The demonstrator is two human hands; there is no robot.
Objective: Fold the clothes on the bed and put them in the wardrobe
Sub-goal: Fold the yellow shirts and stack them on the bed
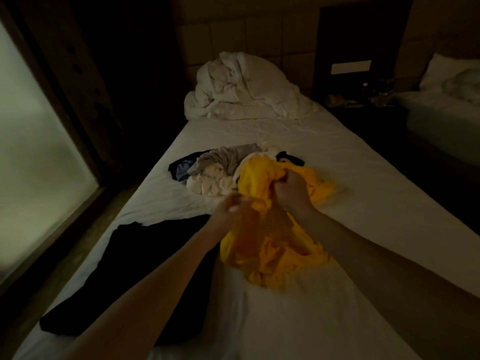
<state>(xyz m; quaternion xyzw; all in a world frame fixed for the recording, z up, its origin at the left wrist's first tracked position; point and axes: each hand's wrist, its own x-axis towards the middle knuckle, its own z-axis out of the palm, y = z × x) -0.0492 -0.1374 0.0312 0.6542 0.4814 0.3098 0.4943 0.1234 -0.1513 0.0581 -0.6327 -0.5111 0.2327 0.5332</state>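
Fingers on the right hand [291, 187] are curled tight into a fist around a bunch of the crumpled bright yellow fabric garment [270, 245], gripping it up off the white bed sheet [337, 165]. Over on the left hand [230, 205] things are blurrier (motion smear, dim room), but its fingers look pinched onto the same yellow garment just left of and nearer than the right hand, so both hands have hold of it and it hangs bunched between them, with its lower part slumped on the sheet near the middle of the bed and another part trailing on the sheet to the right of the right hand. Just beyond the hands there's a messy pile of unfolded clothes [223, 165], grey, off-white and dark blue pieces all tangled together, touching the far edge of the yellow one. On the near left of the bed a black garment [135, 276] lies spread flat, partly under the left forearm. At the far end a rumpled white duvet [239, 87] is heaped against the padded headboard [233, 32]. A second bed with white bedding [446, 100] sits far right, and a big frosted window [33, 152] runs along the left.
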